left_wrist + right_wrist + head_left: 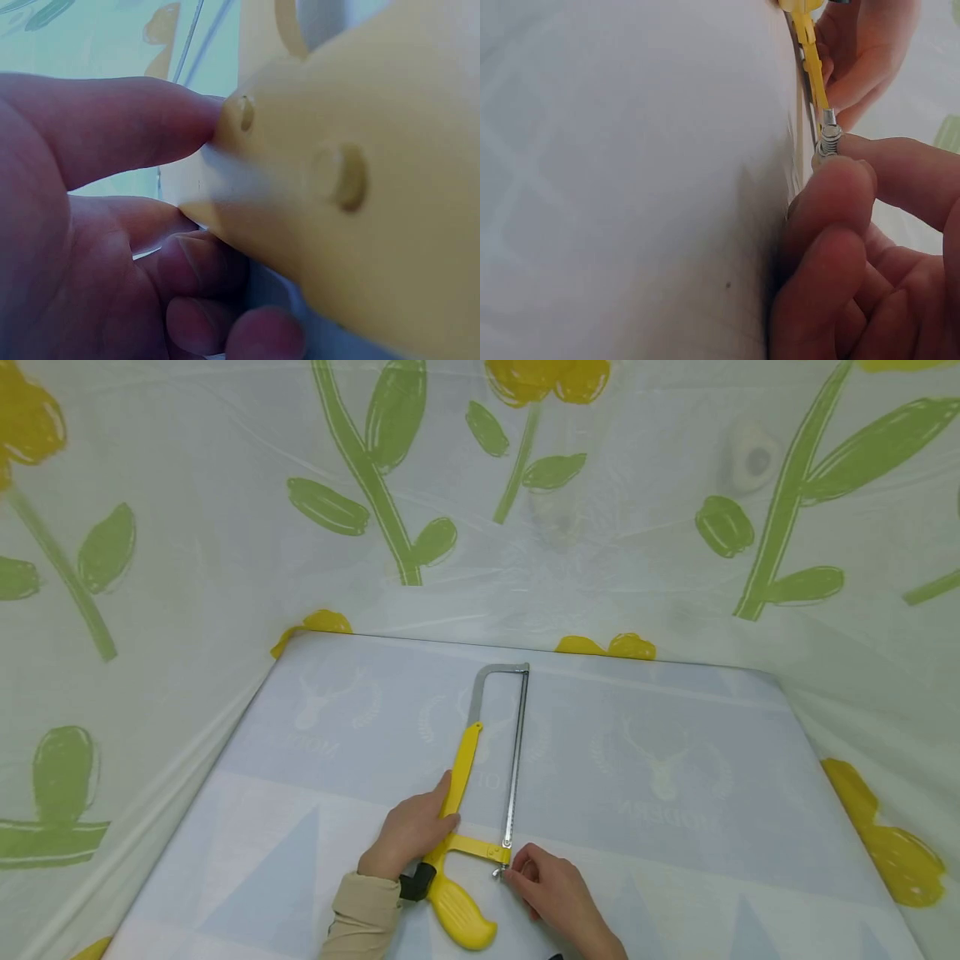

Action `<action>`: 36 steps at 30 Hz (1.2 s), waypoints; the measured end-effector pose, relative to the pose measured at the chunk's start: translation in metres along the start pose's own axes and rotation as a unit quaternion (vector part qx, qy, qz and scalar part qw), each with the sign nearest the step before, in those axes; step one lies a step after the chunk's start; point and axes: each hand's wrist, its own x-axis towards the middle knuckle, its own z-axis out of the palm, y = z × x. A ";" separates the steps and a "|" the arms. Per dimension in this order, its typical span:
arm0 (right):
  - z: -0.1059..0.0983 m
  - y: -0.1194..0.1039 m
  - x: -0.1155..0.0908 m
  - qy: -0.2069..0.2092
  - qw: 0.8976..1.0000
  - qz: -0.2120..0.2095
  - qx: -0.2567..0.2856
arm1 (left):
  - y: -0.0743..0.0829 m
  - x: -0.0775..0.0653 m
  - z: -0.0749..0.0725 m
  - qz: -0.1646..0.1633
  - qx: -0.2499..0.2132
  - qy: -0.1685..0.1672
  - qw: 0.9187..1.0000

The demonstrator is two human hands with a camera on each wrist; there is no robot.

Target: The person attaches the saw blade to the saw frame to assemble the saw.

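A hacksaw (463, 760) with a yellow body and silver front frame lies on the table in the head view, its handle (462, 917) towards me. Its blade (517, 752) runs along the right side. My left hand (412, 833) grips the yellow bar above the handle; the left wrist view shows thumb and fingers on either side of the yellow frame (277, 240). At the blade's near end, my right hand (557, 892) pinches the wing nut (498, 873). In the right wrist view the threaded screw (830, 139) shows above the fingertips, which partly hide the nut.
The table (712, 860) has a pale patterned cover with blue triangles and deer heads. Around it hangs a white sheet (225, 527) printed with green stems and yellow flowers. A black strap (417, 882) sits at the left wrist, beside the saw handle.
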 end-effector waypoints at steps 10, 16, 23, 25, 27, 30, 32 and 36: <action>0.002 0.000 0.001 0.002 1.000 0.000 -0.009 | -0.001 0.000 0.000 0.002 0.000 0.001 1.000; 0.001 0.000 0.001 -0.002 1.000 -0.009 -0.011 | -0.001 0.001 0.000 -0.001 -0.003 0.001 1.000; 0.001 0.000 0.000 -0.007 1.000 -0.021 -0.008 | -0.001 0.000 0.002 -0.002 -0.005 0.002 1.000; 0.001 0.000 0.000 -0.006 1.000 -0.019 -0.012 | -0.001 0.000 0.002 -0.001 -0.004 0.004 1.000; 0.001 -0.001 0.000 -0.005 1.000 -0.016 -0.018 | -0.002 0.001 0.002 -0.001 -0.004 0.005 1.000; 0.001 -0.001 0.000 -0.004 1.000 -0.016 -0.021 | -0.001 0.000 0.002 -0.001 -0.004 0.006 1.000; 0.001 -0.001 0.000 -0.006 1.000 -0.019 -0.020 | -0.001 0.000 0.002 0.000 -0.004 0.006 1.000; 0.000 -0.002 -0.001 -0.008 1.000 -0.024 -0.017 | -0.001 0.000 0.001 0.004 -0.002 0.007 1.000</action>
